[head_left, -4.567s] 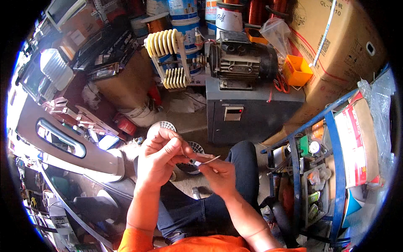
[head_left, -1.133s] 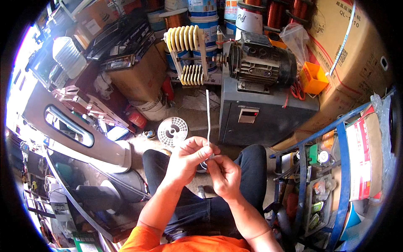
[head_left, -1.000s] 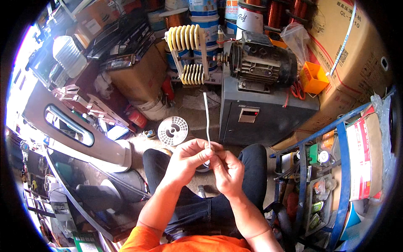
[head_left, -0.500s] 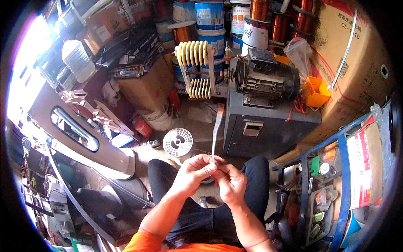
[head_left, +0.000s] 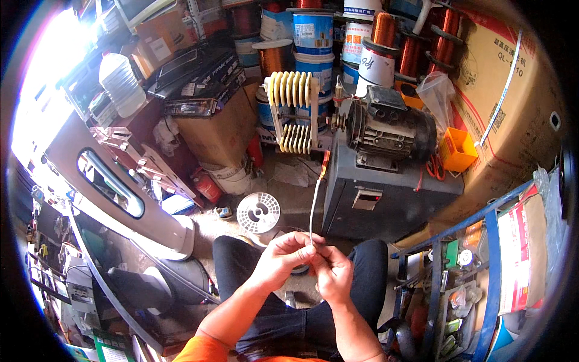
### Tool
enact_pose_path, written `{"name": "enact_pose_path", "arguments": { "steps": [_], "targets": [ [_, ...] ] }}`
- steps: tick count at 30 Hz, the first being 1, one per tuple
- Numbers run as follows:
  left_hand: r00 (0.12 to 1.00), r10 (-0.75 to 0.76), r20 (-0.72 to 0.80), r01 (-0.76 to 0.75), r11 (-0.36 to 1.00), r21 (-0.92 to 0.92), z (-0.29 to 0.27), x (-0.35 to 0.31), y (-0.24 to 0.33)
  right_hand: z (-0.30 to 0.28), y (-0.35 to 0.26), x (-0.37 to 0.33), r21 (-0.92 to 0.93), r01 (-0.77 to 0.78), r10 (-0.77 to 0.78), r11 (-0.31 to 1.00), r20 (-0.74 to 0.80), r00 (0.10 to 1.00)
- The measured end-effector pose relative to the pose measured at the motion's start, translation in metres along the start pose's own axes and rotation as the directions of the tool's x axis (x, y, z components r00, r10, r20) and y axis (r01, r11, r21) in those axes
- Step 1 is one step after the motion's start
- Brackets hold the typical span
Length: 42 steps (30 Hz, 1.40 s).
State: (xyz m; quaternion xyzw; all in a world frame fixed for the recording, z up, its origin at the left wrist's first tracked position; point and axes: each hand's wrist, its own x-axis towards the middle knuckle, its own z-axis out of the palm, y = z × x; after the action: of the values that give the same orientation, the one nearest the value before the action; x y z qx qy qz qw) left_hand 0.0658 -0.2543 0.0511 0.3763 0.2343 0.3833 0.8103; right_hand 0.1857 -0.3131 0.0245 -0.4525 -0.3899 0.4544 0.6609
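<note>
In front of my knees, my left hand (head_left: 287, 256) and my right hand (head_left: 333, 271) are together, both closed in a pinch. Between their fingertips they hold the lower end of a long, thin white strip (head_left: 315, 208), which stands up and away from me. Its far end is orange-red and shiny. What lies inside the fingers, below the strip, is hidden. Past the strip's tip stands a winding frame (head_left: 296, 137) with cream-yellow grooved blocks. It is joined to the shaft of a dark electric motor (head_left: 392, 130), mounted on a grey metal cabinet (head_left: 386, 202).
On the floor ahead sits a white perforated spool (head_left: 258, 205). Copper wire spools (head_left: 384, 30) and blue-white buckets (head_left: 313, 36) are stacked behind. A blue-framed rack (head_left: 491, 265) with small parts stands at right, large cartons (head_left: 512, 102) beyond. At left is a white panel (head_left: 172, 232).
The whole view has shifted, so surroundings sit slightly lower and further right. The strip has turned and looks narrower, its tip redder. Both hands keep their pinch.
</note>
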Motion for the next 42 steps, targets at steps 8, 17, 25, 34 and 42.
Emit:
{"name": "enact_pose_path", "arguments": {
  "steps": [8, 17, 25, 34, 42],
  "targets": [
    [0.997, -0.053, -0.047, 0.061, 0.982, 0.180, -0.028, 0.029, 0.015, 0.004, 0.000, 0.032, -0.220, -0.066, 0.078, 0.973, 0.043, 0.996],
    [0.683, 0.728, -0.062, -0.403, 0.446, 0.799, -0.031, 0.159, 0.181, -0.008, 0.000, 0.071, 0.018, 0.088, -0.088, 0.996, -0.031, 0.996],
    [0.766, 0.630, -0.131, -0.416, 0.640, 0.646, -0.059, 0.183, 0.174, -0.006, -0.006, 0.090, -0.204, 0.375, -0.391, 0.904, -0.040, 0.920],
    [0.839, 0.539, -0.075, -0.409, 0.715, 0.567, -0.126, 0.149, 0.089, 0.051, -0.006, 0.146, -0.064, 0.182, -0.181, 0.981, 0.026, 0.983],
    [0.659, 0.672, 0.336, -0.483, 0.036, 0.875, -0.145, 0.174, 0.146, 0.064, 0.017, 0.188, -0.237, 0.169, -0.155, 0.957, 0.073, 0.985]
  ]
}}
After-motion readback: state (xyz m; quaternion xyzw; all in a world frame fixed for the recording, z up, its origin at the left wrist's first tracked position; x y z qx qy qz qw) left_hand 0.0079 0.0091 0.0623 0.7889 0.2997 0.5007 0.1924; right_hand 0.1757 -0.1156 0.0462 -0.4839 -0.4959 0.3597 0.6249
